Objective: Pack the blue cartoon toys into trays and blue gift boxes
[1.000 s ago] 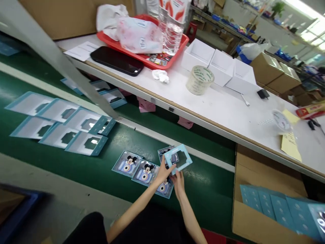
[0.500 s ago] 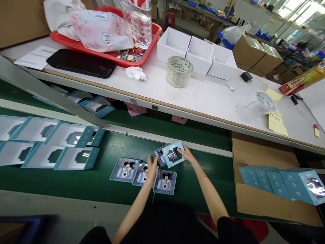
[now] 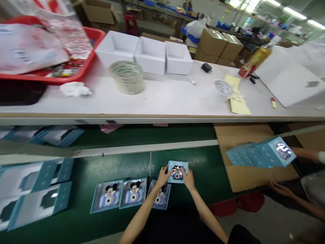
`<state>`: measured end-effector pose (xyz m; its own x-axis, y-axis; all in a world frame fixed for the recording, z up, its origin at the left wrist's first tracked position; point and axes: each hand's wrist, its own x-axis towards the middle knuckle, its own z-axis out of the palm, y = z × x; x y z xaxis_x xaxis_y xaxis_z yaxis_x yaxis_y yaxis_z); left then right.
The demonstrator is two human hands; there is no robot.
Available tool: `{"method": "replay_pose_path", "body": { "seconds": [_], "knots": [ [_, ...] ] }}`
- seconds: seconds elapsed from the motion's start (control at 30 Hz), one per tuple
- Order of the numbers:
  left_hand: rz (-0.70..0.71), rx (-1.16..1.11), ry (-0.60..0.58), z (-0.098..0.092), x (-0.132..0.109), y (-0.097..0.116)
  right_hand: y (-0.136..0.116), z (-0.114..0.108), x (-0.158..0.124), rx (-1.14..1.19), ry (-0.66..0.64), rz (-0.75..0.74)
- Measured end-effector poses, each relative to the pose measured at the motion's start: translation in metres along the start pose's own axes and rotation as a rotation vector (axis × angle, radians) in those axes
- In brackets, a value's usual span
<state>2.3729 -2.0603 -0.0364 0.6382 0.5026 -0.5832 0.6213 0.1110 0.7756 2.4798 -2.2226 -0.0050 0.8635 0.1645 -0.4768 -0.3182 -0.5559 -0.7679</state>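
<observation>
A light-blue windowed box [image 3: 175,181] sits between my two hands, and a toy camera with a mouse figure shows through its window. My left hand [image 3: 163,177] grips its left side, the thumb over the front. On the opposite side, my right hand [image 3: 188,179] holds the edge with its thumb near the window. To the left, on the green surface, lie three open trays with blue toy cameras: a far-left tray [image 3: 108,197], a middle tray [image 3: 133,194] and a near tray [image 3: 160,198], the last partly hidden by my left forearm.
Empty windowed sleeves [image 3: 38,193] stand at left. A row of blue boxes [image 3: 259,154] rests on cardboard [image 3: 243,181] at right, with another person's hands [image 3: 281,189] beside it. The white shelf [image 3: 165,101] above carries a tape roll [image 3: 128,79] and white boxes [image 3: 149,56].
My left hand, open before, now grips the box together with my right. The tilted blue sleeve now sits squarely around the toy. My view has turned right; another person's hands have appeared.
</observation>
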Motion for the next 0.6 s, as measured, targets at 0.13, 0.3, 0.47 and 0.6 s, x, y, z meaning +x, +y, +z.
{"method": "replay_pose_path", "body": {
  "seconds": [0.13,0.3,0.47,0.6],
  "knots": [
    [-0.077,0.329,0.039,0.015,0.020,0.003,0.008,0.006,0.016,0.005,0.116,-0.005],
    [0.059,0.027,0.014,0.046,0.031,0.023,0.001,-0.020,0.030,0.302,0.000,-0.048],
    [0.005,-0.087,-0.065,0.127,0.003,0.057,0.022,-0.116,0.007,0.548,-0.053,0.049],
    [-0.165,-0.082,-0.095,0.207,-0.038,0.075,0.066,-0.172,-0.017,0.787,0.297,0.256]
  ]
}}
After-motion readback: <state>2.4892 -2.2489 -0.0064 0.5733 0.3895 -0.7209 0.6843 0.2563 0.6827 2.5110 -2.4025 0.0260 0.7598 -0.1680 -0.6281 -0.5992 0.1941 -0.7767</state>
